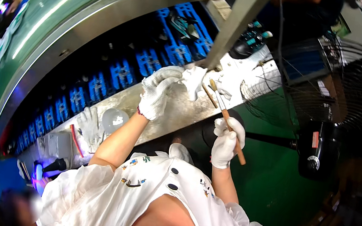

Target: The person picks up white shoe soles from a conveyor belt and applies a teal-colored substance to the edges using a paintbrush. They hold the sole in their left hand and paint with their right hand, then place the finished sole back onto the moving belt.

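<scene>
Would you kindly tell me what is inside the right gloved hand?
The right hand holds a brush; its bristles and both ends of its brown handle show. The gripped middle of the handle is partly covered, and anything else in the palm cannot be seen.

**No Lettering Legible**

From afar I scanned, and nothing came through readable! The red label [315, 138] on the black fan [326, 149] was too small for me, as were the pale marks [313, 159] on its dial [313, 163].

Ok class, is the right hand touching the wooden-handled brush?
Touching. The head view shows the white-gloved right hand closed around the wooden-handled brush, its handle emerging either side of the grip.
</scene>
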The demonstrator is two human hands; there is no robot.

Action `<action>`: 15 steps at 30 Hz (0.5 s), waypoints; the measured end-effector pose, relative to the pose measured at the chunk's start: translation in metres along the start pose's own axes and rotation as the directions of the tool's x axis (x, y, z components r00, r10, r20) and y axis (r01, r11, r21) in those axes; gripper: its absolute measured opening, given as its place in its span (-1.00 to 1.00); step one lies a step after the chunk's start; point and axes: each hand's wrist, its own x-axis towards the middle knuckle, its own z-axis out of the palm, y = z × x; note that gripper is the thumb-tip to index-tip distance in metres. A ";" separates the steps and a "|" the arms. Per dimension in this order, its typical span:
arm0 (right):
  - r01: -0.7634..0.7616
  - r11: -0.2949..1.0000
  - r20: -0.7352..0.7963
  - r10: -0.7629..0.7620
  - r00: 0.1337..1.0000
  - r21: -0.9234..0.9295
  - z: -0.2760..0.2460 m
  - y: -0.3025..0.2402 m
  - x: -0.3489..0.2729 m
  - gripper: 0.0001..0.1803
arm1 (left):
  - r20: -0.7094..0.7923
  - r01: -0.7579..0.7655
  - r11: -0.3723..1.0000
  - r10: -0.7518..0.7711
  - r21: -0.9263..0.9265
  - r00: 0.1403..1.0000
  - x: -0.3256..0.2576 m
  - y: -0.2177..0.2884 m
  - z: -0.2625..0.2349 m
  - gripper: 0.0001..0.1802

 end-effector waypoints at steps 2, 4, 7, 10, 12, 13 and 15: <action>-0.062 0.989 0.035 0.057 0.998 0.136 0.015 -0.002 0.002 -0.67 | -0.074 -0.043 0.998 0.046 0.044 0.996 -0.011 0.021 -0.006 -0.82; -0.054 0.995 0.138 0.042 0.990 0.081 0.023 -0.001 0.002 -0.72 | -0.102 -0.039 0.997 0.046 0.068 0.994 -0.021 0.038 -0.013 -0.81; 0.088 0.995 0.349 -0.065 0.935 -0.050 0.038 -0.005 0.006 -0.79 | -0.150 -0.075 0.995 0.083 0.059 0.985 -0.031 0.046 -0.024 -0.79; 0.429 0.880 0.523 -0.273 0.808 -0.203 0.050 -0.005 0.012 -0.79 | -0.210 -0.142 0.978 0.108 -0.154 0.972 -0.037 0.057 -0.016 -0.73; 0.486 0.848 0.551 -0.307 0.776 -0.212 0.058 -0.011 0.012 -0.79 | -0.256 -0.189 0.928 0.108 -0.321 0.961 -0.039 0.065 -0.007 -0.68; 0.541 0.807 0.581 -0.330 0.744 -0.235 0.060 -0.013 0.013 -0.76 | -0.269 -0.170 0.858 0.038 -0.484 0.962 -0.037 0.067 -0.002 -0.65; 0.636 0.727 0.614 -0.384 0.689 -0.259 0.065 -0.012 0.012 -0.66 | -0.316 -0.093 0.761 -0.152 -0.642 0.936 -0.031 0.058 -0.006 -0.59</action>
